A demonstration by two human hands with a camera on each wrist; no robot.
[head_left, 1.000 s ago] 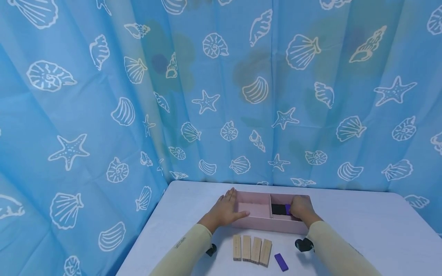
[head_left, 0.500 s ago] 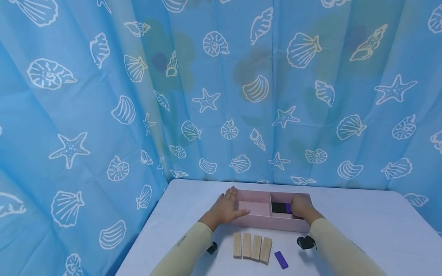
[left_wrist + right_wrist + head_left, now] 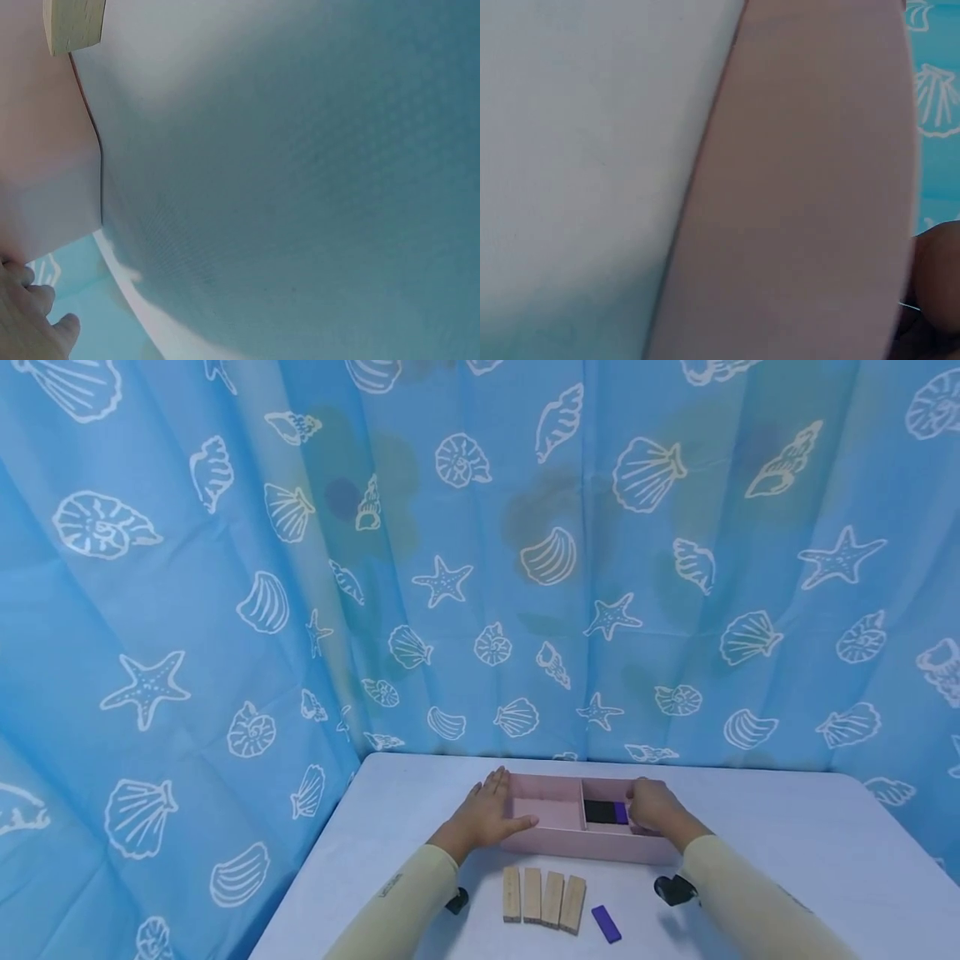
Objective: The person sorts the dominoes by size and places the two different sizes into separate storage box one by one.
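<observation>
A shallow pink box with a divider stands on the table. My left hand rests on its left end, fingers straight and thumb over the front rim. In the left wrist view only part of that left hand shows beside the box. My right hand reaches into the right compartment, its fingers curled; what lies between them is hidden. Just left of it are a black block and a purple block in that compartment. The right wrist view catches a bit of the right hand past the rim.
Several wooden blocks lie in a row on the white table before the box. A loose purple block lies to their right. Behind the table hangs a blue shell-print curtain.
The right hand and forearm have shifted slightly to the right, away from the purple block in the box. The left hand keeps its place on the box, and the table blocks lie as before.
</observation>
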